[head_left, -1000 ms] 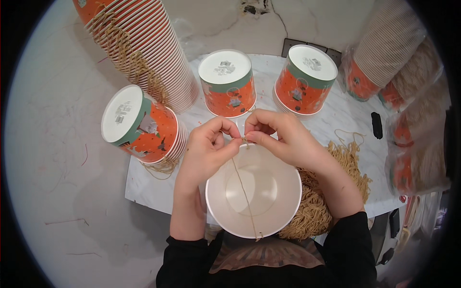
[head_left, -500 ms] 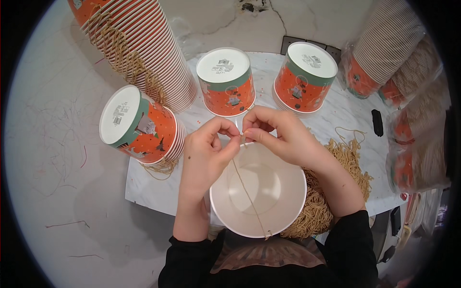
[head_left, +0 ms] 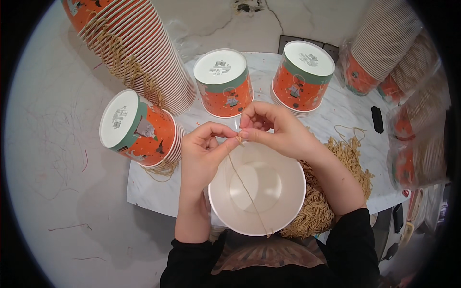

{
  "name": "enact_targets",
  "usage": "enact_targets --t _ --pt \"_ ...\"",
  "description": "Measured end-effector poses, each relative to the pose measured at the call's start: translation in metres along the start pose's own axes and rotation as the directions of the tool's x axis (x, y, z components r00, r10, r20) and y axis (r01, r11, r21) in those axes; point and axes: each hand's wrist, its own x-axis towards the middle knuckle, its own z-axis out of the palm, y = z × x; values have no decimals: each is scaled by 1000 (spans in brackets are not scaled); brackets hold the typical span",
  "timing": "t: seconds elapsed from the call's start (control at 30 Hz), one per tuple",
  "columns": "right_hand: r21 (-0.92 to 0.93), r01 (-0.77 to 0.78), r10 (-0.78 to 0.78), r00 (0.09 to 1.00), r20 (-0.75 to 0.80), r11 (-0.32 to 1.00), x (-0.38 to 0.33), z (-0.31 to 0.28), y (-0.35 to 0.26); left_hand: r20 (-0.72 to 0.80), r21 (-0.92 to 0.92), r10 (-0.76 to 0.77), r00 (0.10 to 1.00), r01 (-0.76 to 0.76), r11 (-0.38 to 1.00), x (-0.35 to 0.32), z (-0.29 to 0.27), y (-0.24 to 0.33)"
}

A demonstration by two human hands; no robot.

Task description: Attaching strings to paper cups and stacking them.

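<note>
L hand: thumb + index tips pinched tog. on thin tan twisted cord. R hand: thumb + index also clamped on same cord, tips meeting L tips right at the far rim of round, open-topped white-lined paper bucket. Exact loop/knot betw. fingertips too small to tell. Cord runs from L fingertips across bucket mouth to near rim, w/ small knotted end there. Bucket mouth-up, just in front of person's torso, at near edge of white marbled table; bare inner floor visible.

R of bucket, partly under R forearm: big loose heap of tan cord strands. Beyond hands: upside-down orange-and-green paper bucket w/ white base, ctr; similar upside-down orange-green stack to its R, few rims nested. L of L hand: short tilted orange-green bucket stack, base facing up-left, cord loops at its rims. Behind it, tall nested stack of orange white-rimmed buckets, tan cords hanging along its side. Far R: clear-plastic-wrapped bucket stacks; small black elongated object lies near them on table. Black sleeves on both arms.
</note>
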Motion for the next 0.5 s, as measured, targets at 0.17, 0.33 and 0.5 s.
enact_targets --t 0.17,0.33,0.5 --pt "-284 159 -164 986 8 945 -3 4 -10 -36 30 -10 999 11 999 -3 1 4" --pt "-463 251 -275 961 16 850 -7 7 -12 -65 55 14 998 -11 998 -4 5 5" --pt "-559 279 -315 948 33 781 -9 9 -16 -143 141 37 989 -17 990 -7 9 10"
